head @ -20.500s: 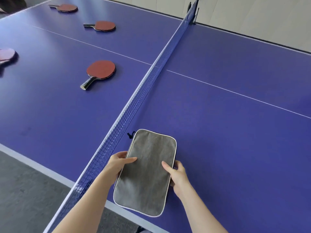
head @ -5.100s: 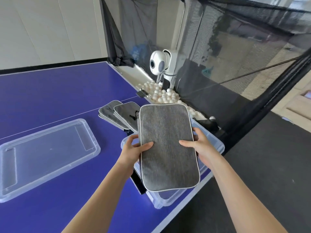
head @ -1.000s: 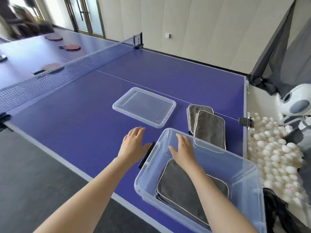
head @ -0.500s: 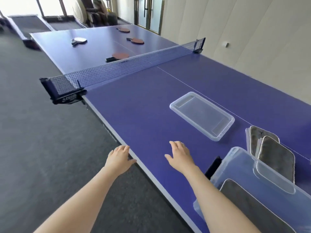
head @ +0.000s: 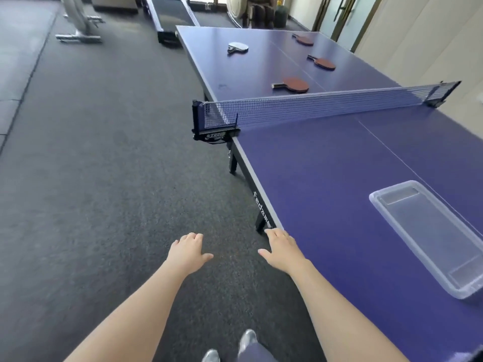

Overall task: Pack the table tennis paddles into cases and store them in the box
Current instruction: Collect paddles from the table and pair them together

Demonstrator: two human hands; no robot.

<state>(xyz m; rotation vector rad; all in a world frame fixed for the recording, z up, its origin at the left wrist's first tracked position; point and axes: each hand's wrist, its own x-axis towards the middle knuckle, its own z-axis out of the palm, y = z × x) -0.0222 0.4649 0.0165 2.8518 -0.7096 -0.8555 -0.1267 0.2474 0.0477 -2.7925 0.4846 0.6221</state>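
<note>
Several table tennis paddles lie on the far half of the blue table, beyond the net [head: 326, 107]: a red one [head: 294, 84] nearest the net, another red one [head: 324, 63], a third red one [head: 303, 39] at the back, and a grey-faced one [head: 237, 46] by the left edge. My left hand [head: 188, 253] hangs over the floor with relaxed fingers and holds nothing. Beside the table's near edge, my right hand [head: 282, 250] is also empty with fingers spread. The box and the cases are out of view.
A clear plastic box lid [head: 428, 236] lies on the near half of the table [head: 326, 178] at right. Dark carpet floor stretches to the left. The net post clamp [head: 212, 126] sticks out at the table's side. Exercise equipment stands at the far end.
The view has swung left along the table side. The box and cases have slipped out of sight at the right. Both hands stay empty and have drifted off the table edge.
</note>
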